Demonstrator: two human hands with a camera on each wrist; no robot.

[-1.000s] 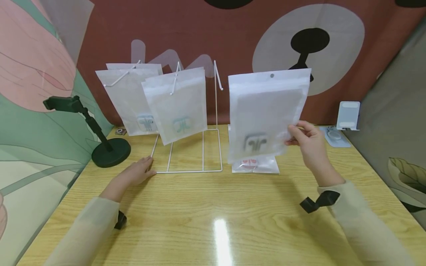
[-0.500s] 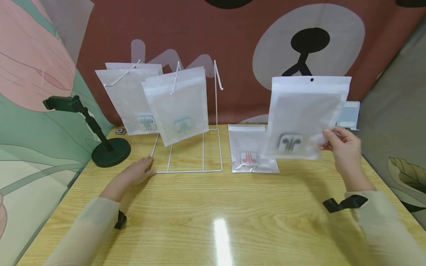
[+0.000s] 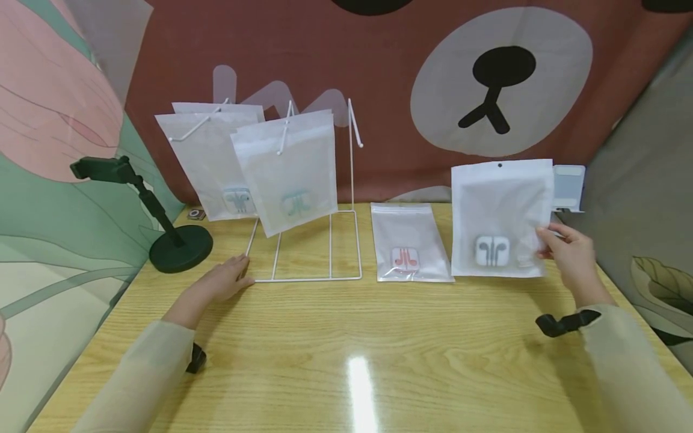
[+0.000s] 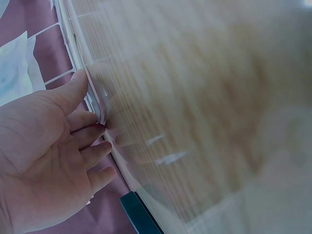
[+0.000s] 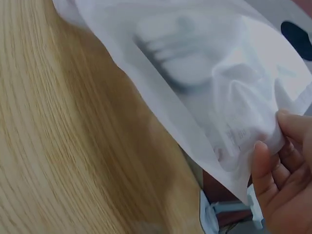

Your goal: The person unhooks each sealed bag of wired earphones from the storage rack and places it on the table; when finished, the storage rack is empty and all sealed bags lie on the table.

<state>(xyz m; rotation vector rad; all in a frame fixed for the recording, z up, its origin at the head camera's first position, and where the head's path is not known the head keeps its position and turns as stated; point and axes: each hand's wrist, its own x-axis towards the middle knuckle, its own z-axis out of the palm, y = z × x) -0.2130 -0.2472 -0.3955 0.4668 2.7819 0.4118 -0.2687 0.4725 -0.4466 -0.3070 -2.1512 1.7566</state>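
At the right, my right hand [image 3: 575, 258] pinches the edge of a frosted white zip bag [image 3: 500, 198] between thumb and fingers. The bag stands nearly upright, its lower edge close over the table, with a white earphone case [image 3: 491, 251] showing inside. In the right wrist view the bag [image 5: 146, 87] creases near the thumb. My left hand [image 3: 221, 282] rests with loosely extended fingers at the front left corner of a white wire display rack [image 3: 308, 279]. Frosted bags [image 3: 289, 162] hang from the rack's left and middle hooks; its right hook [image 3: 354, 123] carries none.
A zip bag with red earphones [image 3: 406, 228] lies between the rack and the held bag. A black phone stand [image 3: 181, 248] stands at the left, a small square item [image 3: 197, 214] behind it. A pale blue phone holder [image 3: 568, 186] is at the back right.
My right hand has carried the held bag rightward and then lowered it toward the table, uncovering the bag with red earphones. My left hand has stayed at the rack corner.
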